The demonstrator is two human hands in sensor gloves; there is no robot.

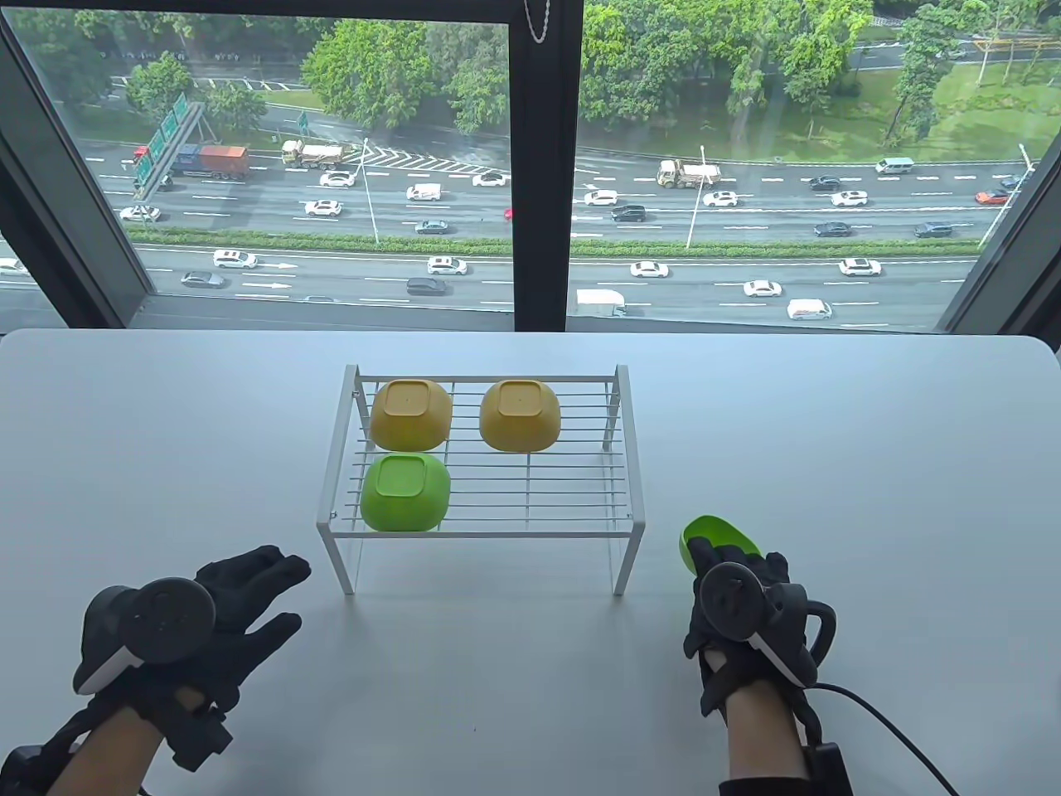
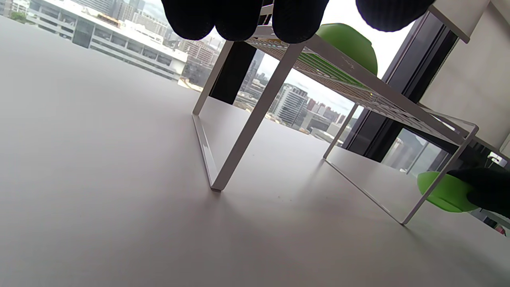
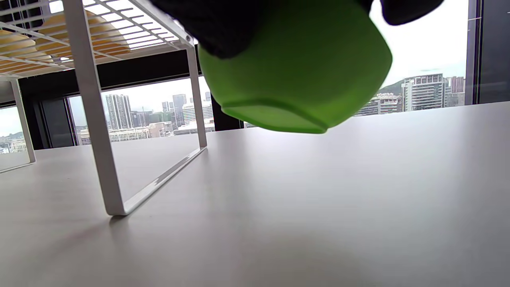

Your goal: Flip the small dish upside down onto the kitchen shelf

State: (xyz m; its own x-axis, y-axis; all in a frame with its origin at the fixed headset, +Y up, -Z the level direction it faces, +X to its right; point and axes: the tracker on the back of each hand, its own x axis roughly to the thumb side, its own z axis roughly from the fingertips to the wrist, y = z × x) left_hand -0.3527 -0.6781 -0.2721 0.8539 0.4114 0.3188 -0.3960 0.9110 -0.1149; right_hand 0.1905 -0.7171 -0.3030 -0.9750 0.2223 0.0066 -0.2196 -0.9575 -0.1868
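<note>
Both gloved hands sit at the near edge of the white tabletop (image 1: 829, 431). On the left, the left hand (image 1: 191, 630) hovers just short of the shelf's front left leg, its fingers (image 2: 223, 20) spread loosely apart and gripping nothing. On the right, the right hand (image 1: 750, 618) grips a small green dish (image 1: 714, 541) just beside the front right leg of the white wire kitchen shelf (image 1: 485, 531). From above, the dish pokes out beyond the knuckles, tilted so its open mouth faces up and away toward the window. From the right wrist view the fingers (image 3: 223, 28) wrap over the dish's upper wall, and the dish hangs clear of the tabletop with its flat base angled downward; from the left wrist view it shows past the shelf's far leg, with the dark glove closed over its right side. Up on the shelf's wire top, three dishes lie upside down: two yellow ones (image 1: 410, 413) side by side at the back and a green one (image 1: 405, 492) at the front left.
</note>
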